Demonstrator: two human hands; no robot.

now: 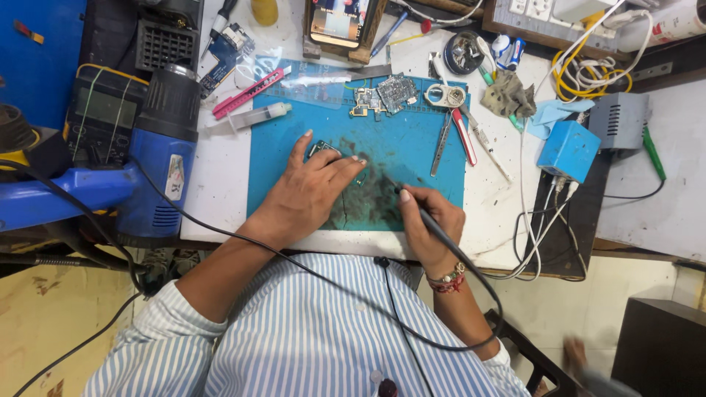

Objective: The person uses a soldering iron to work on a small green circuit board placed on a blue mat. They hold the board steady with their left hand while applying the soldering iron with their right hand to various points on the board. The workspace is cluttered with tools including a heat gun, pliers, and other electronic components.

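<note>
My left hand (pixel 312 190) lies flat on the blue work mat (pixel 412 140), its fingers pressing down a small dark circuit board (pixel 322 150) that is mostly hidden under them. My right hand (pixel 430 220) grips a thin black corded tool like a soldering iron (pixel 421 212), its tip pointing toward the dark stained patch of the mat beside the left fingers. The tool's black cable runs back past my wrist and across my striped shirt.
A blue hot-air gun (pixel 158 158) lies at the left of the mat. More circuit boards (pixel 382 95), tweezers (pixel 441 143), a red-handled tool (pixel 465 136) and a syringe (pixel 254 116) sit at the mat's far side. A small blue box (pixel 568 151) and tangled cables lie to the right.
</note>
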